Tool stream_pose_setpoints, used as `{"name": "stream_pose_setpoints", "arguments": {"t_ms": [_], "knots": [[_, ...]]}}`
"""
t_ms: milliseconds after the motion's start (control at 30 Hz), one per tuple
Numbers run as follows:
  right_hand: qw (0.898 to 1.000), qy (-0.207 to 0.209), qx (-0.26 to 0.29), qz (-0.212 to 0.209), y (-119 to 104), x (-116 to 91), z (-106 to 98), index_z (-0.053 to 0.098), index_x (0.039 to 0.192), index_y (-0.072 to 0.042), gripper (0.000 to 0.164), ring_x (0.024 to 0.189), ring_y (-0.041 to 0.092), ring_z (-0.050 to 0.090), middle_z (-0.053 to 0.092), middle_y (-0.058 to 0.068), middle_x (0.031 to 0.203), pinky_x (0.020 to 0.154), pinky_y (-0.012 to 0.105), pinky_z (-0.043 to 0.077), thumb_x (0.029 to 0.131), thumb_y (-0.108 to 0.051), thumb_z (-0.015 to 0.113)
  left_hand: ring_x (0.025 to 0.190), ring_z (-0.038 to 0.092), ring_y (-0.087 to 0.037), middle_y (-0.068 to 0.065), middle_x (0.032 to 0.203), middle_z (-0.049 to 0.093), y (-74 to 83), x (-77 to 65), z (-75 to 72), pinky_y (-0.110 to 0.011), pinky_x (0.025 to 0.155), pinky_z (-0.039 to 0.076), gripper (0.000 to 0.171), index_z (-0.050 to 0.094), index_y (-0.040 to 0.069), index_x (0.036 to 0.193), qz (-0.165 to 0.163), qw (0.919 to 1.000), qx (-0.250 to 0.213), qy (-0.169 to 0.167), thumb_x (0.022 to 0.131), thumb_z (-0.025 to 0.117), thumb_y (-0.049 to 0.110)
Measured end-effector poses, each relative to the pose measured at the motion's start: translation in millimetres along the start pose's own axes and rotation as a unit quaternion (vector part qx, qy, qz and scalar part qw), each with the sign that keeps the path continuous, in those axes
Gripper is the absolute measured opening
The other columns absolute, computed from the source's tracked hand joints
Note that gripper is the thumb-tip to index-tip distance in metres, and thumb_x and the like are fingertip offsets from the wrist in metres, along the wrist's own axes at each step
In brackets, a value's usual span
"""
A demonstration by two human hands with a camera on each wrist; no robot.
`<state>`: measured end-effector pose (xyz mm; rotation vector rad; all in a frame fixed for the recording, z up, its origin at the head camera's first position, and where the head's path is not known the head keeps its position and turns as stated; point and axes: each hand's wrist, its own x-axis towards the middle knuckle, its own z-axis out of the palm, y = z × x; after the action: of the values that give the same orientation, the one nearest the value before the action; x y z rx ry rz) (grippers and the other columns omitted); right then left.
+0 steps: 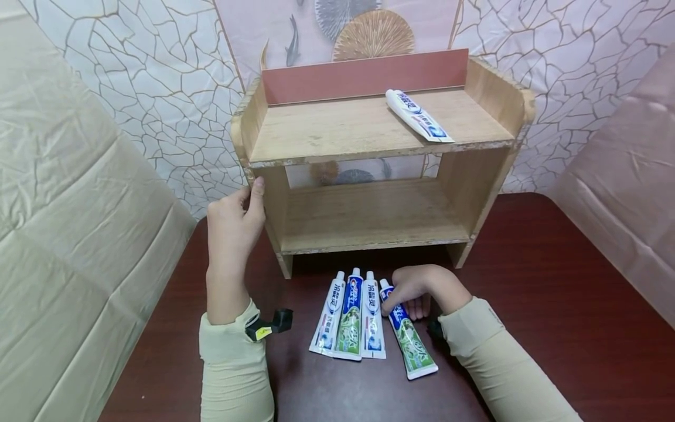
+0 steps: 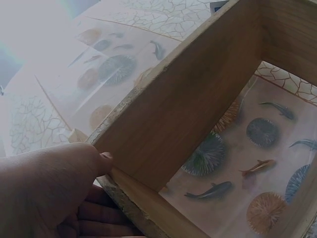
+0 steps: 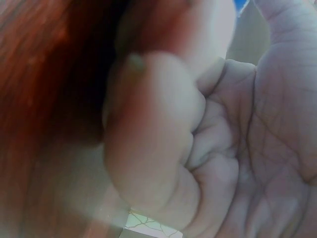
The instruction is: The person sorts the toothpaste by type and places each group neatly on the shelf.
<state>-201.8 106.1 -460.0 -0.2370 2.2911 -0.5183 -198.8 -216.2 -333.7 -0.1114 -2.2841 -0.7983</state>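
My left hand (image 1: pixel 234 225) grips the left side panel of a small wooden shelf (image 1: pixel 369 220); in the left wrist view the thumb (image 2: pixel 104 163) lies on the panel's edge. On the table, my right hand (image 1: pixel 422 287) pinches the upper part of a blue-and-green toothpaste tube (image 1: pixel 411 343), thumb on one side and curled fingers on the other. Left of it, side by side, lie a white toothpaste tube (image 1: pixel 329 316), another blue-and-green tube (image 1: pixel 350 319) and a second white tube (image 1: pixel 372 322). In the right wrist view, curled fingers (image 3: pixel 153 134) hide most of the held tube.
One more white toothpaste tube (image 1: pixel 419 117) lies slantwise on the shelf's top board, its crimped end at the front edge. A reddish strip (image 1: pixel 364 76) runs along the back. The dark red table (image 1: pixel 569 305) meets patterned cloth (image 1: pixel 132 76) behind and at the sides.
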Motion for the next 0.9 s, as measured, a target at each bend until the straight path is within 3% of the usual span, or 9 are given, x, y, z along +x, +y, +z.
{"name": "stream_pose_setpoints", "arguments": {"t_ms": [667,900], "knots": [[1.0,0.007,0.002,-0.007,0.4,-0.1,1.5,0.069,0.069,-0.009,0.034,0.05,0.015,0.06,0.068,0.008,0.064,0.049,0.031,0.053,0.077,-0.04,0.079,0.058,0.048,-0.032,-0.006,0.051,0.046,-0.5,-0.6,-0.3,-0.042,0.055,0.039,0.058,0.051,0.011,0.061,0.009,0.9999,0.002,0.007,0.103,0.048,0.051],[1.0,0.001,-0.009,-0.028,3.0,-1.2,-1.2,0.066,0.063,-0.01,0.033,0.048,0.016,0.06,0.067,0.008,0.061,0.049,0.032,0.054,0.079,-0.036,0.076,0.058,0.048,-0.031,-0.006,0.051,0.047,-0.3,-0.5,0.1,-0.042,0.056,0.04,0.058,0.052,0.011,0.061,0.006,1.0,0.003,0.004,0.103,0.048,0.051]]}}
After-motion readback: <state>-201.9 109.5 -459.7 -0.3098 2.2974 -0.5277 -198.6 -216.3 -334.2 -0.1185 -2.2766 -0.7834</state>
